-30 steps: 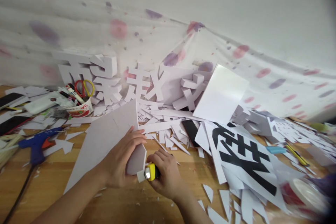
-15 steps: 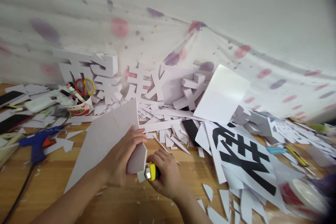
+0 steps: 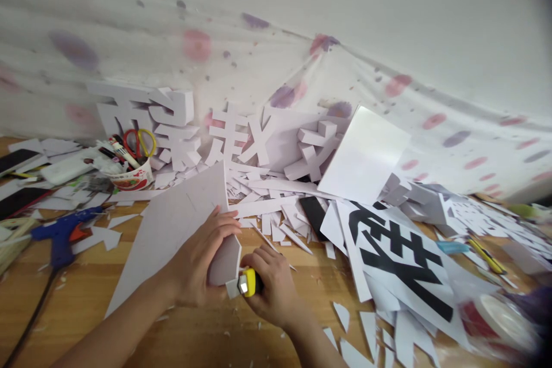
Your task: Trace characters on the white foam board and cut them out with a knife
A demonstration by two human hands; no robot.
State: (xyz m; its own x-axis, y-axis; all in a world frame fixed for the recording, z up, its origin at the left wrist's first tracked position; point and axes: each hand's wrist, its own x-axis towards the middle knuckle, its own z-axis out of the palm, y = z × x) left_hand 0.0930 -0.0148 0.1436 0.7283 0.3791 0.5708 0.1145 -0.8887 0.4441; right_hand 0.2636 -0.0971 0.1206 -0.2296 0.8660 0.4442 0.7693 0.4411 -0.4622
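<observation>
My left hand [image 3: 200, 259] is closed round the near right end of a large white foam board [image 3: 172, 227], which stands tilted over the wooden table. My right hand [image 3: 271, 282] grips a yellow and black utility knife [image 3: 250, 282]. The knife's metal tip is at the board's lower right corner, where a small white flap [image 3: 233, 288] sticks out. My left palm and thumb are partly hidden behind the board's end.
White cut-out characters [image 3: 233, 135] stand at the back. A blue glue gun [image 3: 62, 236] and a cup [image 3: 133, 178] of scissors and pens are left. Right lie a printed black character sheet [image 3: 401, 264], another yellow knife [image 3: 487, 256] and scraps. A white panel [image 3: 366, 155] leans behind.
</observation>
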